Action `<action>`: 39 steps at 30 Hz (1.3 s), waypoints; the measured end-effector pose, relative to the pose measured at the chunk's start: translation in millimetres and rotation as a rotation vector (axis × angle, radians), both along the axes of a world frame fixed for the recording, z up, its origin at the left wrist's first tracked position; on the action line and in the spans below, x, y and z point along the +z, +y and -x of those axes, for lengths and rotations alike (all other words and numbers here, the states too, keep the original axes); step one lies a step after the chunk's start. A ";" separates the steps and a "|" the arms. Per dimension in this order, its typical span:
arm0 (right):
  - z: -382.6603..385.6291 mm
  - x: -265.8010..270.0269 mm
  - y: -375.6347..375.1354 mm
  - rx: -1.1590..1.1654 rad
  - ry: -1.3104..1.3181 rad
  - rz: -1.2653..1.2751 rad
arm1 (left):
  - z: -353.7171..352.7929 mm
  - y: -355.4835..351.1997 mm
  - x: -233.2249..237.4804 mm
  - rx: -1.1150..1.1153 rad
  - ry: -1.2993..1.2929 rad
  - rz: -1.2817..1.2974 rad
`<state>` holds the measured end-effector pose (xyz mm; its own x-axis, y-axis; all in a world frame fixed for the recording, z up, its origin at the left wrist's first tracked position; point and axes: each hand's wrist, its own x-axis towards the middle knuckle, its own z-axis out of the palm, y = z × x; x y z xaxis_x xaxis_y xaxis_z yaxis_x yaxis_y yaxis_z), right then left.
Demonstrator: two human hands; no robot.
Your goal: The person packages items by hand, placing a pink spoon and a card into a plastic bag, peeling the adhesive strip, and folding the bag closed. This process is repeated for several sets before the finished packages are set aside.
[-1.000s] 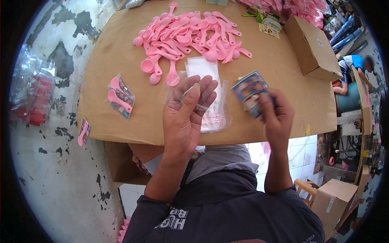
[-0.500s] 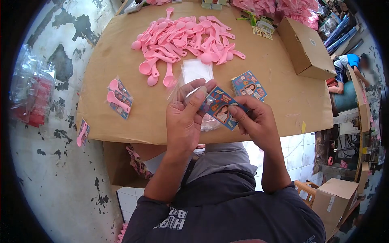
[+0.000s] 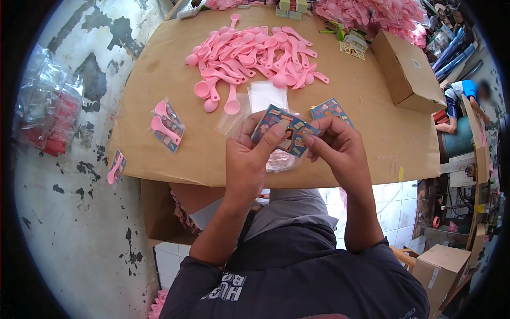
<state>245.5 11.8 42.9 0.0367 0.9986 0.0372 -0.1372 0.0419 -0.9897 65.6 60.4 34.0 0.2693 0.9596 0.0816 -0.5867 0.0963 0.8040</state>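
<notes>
My left hand (image 3: 249, 159) grips a small clear plastic bag (image 3: 232, 121) and the left end of a printed card (image 3: 286, 130). My right hand (image 3: 334, 149) pinches the card's right end. The card is blue with a picture and lies partly inside the bag's mouth. Under my hands is a stack of clear bags (image 3: 268, 95) on the brown cardboard sheet (image 3: 159, 64). A stack of the same cards (image 3: 330, 110) lies just beyond my right hand. A heap of pink plastic spoons (image 3: 255, 53) lies farther back.
Packed bags with pink spoons and cards (image 3: 166, 126) lie at the left, one more (image 3: 116, 167) off the sheet's edge. A closed cardboard box (image 3: 406, 72) stands at the right. More pink goods (image 3: 372, 10) pile at the back. Another person (image 3: 467, 93) sits at far right.
My right hand took a card from the stack and brought it left to the bag in my left hand. The card now sits at the bag's mouth.
</notes>
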 end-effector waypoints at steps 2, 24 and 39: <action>12.3 0.0 2.5 -0.041 0.032 -0.035 | 0.7 -3.5 1.2 -0.025 0.022 0.007; 68.3 -12.4 0.3 -0.193 0.087 0.050 | -1.3 0.9 1.0 -0.085 -0.501 -0.092; 36.2 19.6 19.6 -0.075 -1.032 -0.953 | 49.1 25.0 -17.4 0.097 -0.540 0.191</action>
